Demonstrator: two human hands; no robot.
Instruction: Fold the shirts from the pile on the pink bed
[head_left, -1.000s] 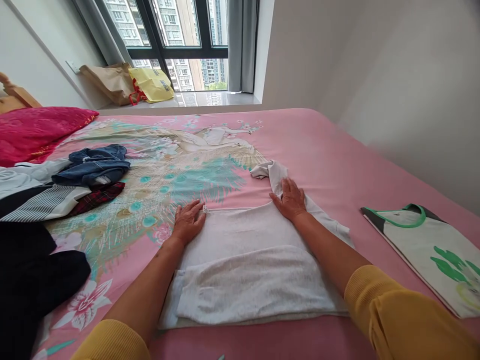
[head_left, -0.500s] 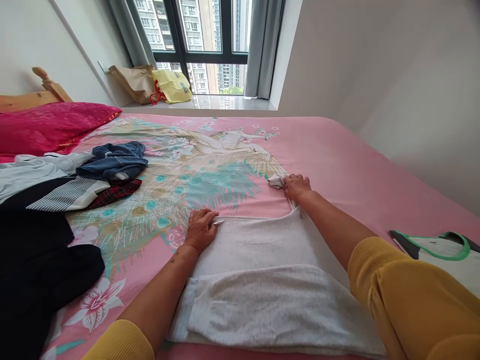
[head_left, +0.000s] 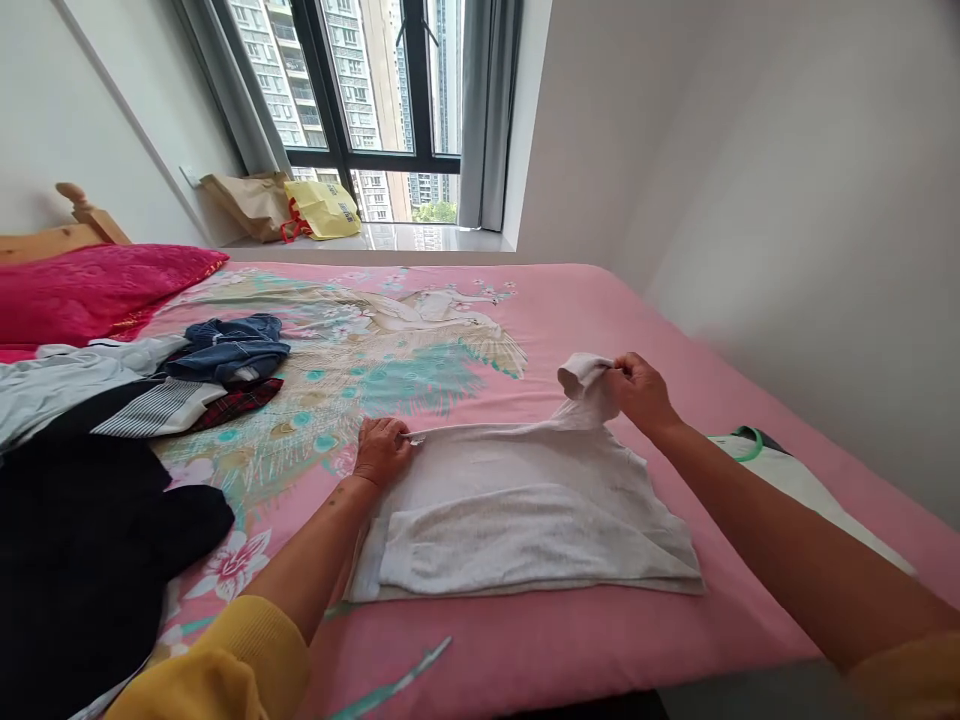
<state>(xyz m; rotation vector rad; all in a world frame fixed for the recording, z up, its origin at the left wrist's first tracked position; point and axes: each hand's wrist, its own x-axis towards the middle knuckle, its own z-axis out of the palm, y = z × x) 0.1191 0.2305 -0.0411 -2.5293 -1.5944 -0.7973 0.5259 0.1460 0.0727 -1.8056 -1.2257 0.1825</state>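
Head view: light-grey knit top (head_left: 510,465) laid on the pink bedsheet (head_left: 585,645), on the near side of the printed bird motif (head_left: 420,380), which serves as landmark.
Left hand (head_left: 382,450): fingers curled and pinched on the top's far left corner, beside a small white tag (head_left: 417,439), just nearer than the motif.
Right hand (head_left: 639,395): thumb and fingers clamped on the sleeve-like end (head_left: 582,378), to the right of the motif.
Sleeve-like end: raised in a loose curl; its opening faces the motif.
Folded layer (head_left: 487,545): lies wrinkled over the near half of the top, farthest from the motif; neither hand touches it.
Weight: judged light; one pinch should lift a corner.
Stiffness: judged soft and limp; an unsupported span will probably sag or crease.
Surface: judged matt and not slippery; layers may drag one another out of line.
Fragility: low; stretching the knit is the likelier fault.
Grip points: opposite ends of the edge facing the motif, held through all layers with moderate tension.
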